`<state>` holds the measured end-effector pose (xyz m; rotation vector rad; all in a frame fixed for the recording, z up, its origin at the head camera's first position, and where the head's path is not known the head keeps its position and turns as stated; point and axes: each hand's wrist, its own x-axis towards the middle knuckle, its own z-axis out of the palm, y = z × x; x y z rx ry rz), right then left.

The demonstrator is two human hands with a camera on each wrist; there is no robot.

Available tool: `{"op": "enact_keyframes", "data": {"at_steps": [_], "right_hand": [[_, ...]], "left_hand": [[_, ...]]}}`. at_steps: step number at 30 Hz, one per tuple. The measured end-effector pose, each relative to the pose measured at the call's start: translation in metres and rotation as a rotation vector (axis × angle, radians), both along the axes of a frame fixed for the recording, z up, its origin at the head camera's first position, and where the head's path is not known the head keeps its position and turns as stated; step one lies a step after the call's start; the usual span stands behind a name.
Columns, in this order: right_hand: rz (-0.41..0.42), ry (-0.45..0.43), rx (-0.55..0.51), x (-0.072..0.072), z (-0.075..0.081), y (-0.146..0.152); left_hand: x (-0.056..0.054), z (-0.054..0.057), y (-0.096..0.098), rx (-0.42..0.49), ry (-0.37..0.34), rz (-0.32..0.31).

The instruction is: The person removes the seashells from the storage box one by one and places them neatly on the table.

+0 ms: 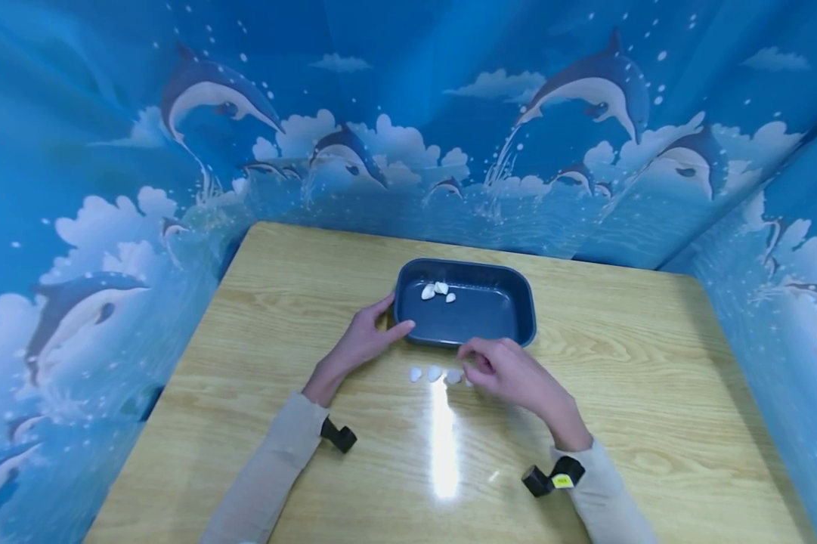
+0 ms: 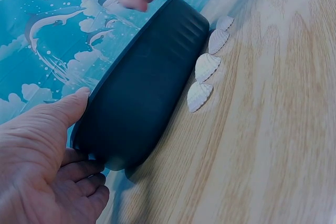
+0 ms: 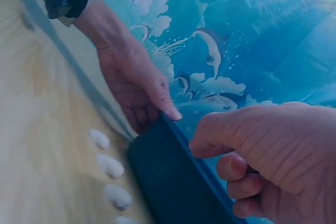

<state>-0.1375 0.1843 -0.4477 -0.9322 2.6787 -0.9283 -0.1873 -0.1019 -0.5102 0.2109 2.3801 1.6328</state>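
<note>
A dark blue rectangular tub (image 1: 465, 263) stands on the table, with three white seashells (image 1: 428, 292) inside toward its left. My left hand (image 1: 370, 332) grips the tub's left end, thumb at the rim and fingers low against the outer wall, as the left wrist view shows (image 2: 47, 156). In front of the tub several white ribbed seashells (image 2: 208, 66) lie in a row on the wood. My right hand (image 1: 510, 370) is by the tub's front rim, above the row's right end, fingers bent toward the thumb. I cannot tell whether a shell is hidden within its fingers (image 3: 244, 184).
The wooden table (image 1: 653, 363) has a light grain and a bright glare streak before the row. Blue curtains printed with dolphins (image 1: 354, 155) hang behind it and at both sides. Black wrist cameras (image 1: 340, 436) sit on both beige sleeves (image 1: 272, 461).
</note>
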Motion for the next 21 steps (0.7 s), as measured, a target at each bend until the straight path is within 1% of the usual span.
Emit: {"op": "enact_keyframes", "data": {"at_steps": [4,9,12,16,21], "right_hand": [[-0.019,0.042,0.006,-0.012,0.01,-0.002],[-0.04,0.083,0.042,-0.037,0.011,-0.006],[-0.043,0.073,0.077,-0.054,0.009,-0.01],[-0.045,0.031,0.144,-0.076,0.005,-0.018],[-0.069,0.021,0.225,-0.099,0.001,-0.028]], "left_hand": [[-0.001,-0.001,0.0,0.001,0.009,0.001],[0.0,-0.003,0.0,-0.006,0.003,0.002],[0.0,-0.002,0.0,-0.013,-0.002,0.006],[0.0,-0.001,0.0,-0.013,0.0,0.007],[-0.001,0.0,0.0,0.0,0.0,-0.002]]}}
